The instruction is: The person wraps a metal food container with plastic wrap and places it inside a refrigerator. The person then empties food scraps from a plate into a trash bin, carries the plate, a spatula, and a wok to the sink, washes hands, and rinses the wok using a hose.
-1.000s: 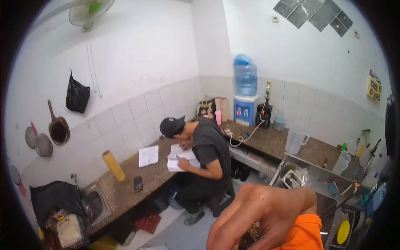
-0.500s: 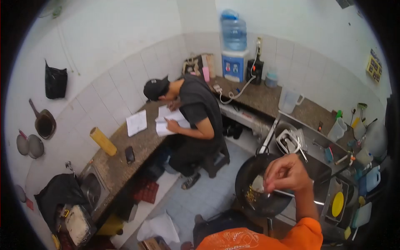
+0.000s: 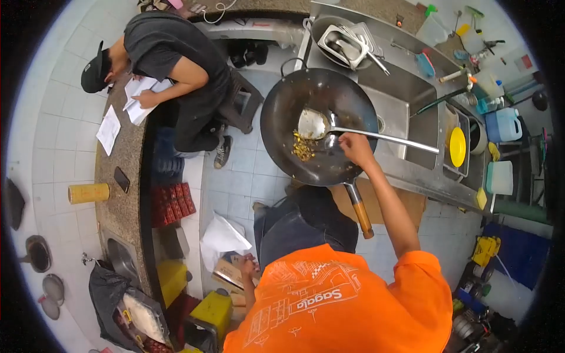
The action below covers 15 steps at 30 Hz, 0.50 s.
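A large dark wok (image 3: 288, 106) with a wooden handle (image 3: 362, 219) lies in front of me. Inside it, a metal wok spatula (image 3: 385, 136) rests with its long handle reaching right over the rim. Small yellow-brown bits of food (image 3: 303, 147) gather at the wok's lower left. My right hand (image 3: 355, 148) is over the wok beside the spatula's handle, fingers drawn together; whatever they may hold is hidden. Low at my left side hangs my left hand (image 3: 249, 266), fingers loosely apart, near a cardboard box (image 3: 228, 274).
A seated person (image 3: 176, 65) in dark clothes bends over papers (image 3: 141, 97) on the left counter (image 3: 126, 159). A metal sink (image 3: 397, 109) lies right of the wok, with pans (image 3: 347, 47) above it. A yellow plate (image 3: 457, 147) and a blue jug (image 3: 505, 125) stand farther right.
The view has tilted down, bringing the wok nearer the middle. My right hand, raised in front of the wok before, is now lower, by the spatula's handle. My left hand has come into view.
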Each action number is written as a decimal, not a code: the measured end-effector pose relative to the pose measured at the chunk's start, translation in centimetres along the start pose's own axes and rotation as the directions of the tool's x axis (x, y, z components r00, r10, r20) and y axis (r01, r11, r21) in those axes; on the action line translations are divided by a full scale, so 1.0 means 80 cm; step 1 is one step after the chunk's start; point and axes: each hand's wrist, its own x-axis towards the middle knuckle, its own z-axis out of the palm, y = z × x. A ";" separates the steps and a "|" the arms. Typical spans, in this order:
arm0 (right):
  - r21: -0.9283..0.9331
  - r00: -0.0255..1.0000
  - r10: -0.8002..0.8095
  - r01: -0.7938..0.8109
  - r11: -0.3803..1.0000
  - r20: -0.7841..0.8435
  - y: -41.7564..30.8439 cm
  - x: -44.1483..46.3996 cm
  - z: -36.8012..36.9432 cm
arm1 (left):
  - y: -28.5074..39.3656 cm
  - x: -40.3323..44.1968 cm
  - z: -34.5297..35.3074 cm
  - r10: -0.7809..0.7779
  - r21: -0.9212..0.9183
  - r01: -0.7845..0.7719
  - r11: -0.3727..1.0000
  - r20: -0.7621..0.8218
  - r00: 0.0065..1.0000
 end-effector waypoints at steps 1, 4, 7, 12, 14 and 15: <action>0.037 0.995 -0.043 0.040 0.999 0.095 0.003 0.006 0.009 | -0.001 0.010 -0.001 -0.042 0.053 0.043 0.998 -0.017 0.999; 0.071 0.962 -0.171 0.160 0.985 0.212 -0.019 0.020 0.048 | 0.007 0.009 0.002 -0.038 0.168 0.043 0.985 -0.036 0.999; 0.044 0.942 -0.278 0.275 0.960 0.186 -0.038 0.039 0.096 | -0.003 -0.002 0.002 -0.020 0.132 0.020 0.991 -0.003 1.000; 0.149 0.854 -0.501 0.482 0.863 0.139 -0.056 0.030 0.120 | -0.050 -0.021 0.016 0.046 0.024 -0.044 0.999 -0.082 0.996; 0.201 0.827 -0.488 0.446 0.872 0.279 -0.063 0.020 0.101 | -0.060 -0.043 0.027 0.010 0.058 -0.003 0.998 -0.111 0.994; 0.210 0.855 -0.475 0.436 0.875 0.207 -0.057 0.019 0.101 | -0.064 -0.054 0.035 -0.025 0.101 0.039 0.994 -0.133 0.991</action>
